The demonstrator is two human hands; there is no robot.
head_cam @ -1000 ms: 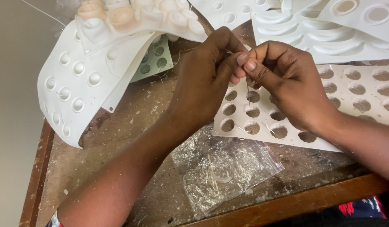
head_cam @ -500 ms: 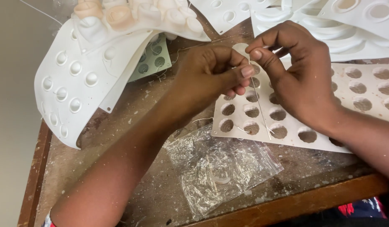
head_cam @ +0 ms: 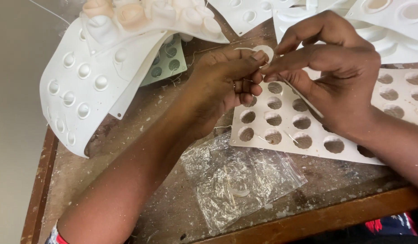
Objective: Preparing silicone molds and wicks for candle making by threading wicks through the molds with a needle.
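My left hand (head_cam: 227, 83) and my right hand (head_cam: 328, 68) meet fingertip to fingertip over the near left part of a white silicone mould (head_cam: 285, 122) with rows of round ribbed cavities. A thin white wick (head_cam: 303, 97) is pinched between them and trails down to the right under my right palm. My left thumb and forefinger grip its upper end next to a small white round disc (head_cam: 266, 50). Short wick pieces lie in two of the front cavities.
A clear plastic bag (head_cam: 240, 180) lies crumpled at the table's front. A curved white mould (head_cam: 89, 81) with small domes hangs over the left edge, a green mould (head_cam: 166, 63) under it. More white moulds (head_cam: 389, 27) fill the back. The wooden rim (head_cam: 317, 219) runs along the front.
Both hands have risen toward the back of the mould. The wick that hung straight down between them now slants down to the right beneath my right hand.
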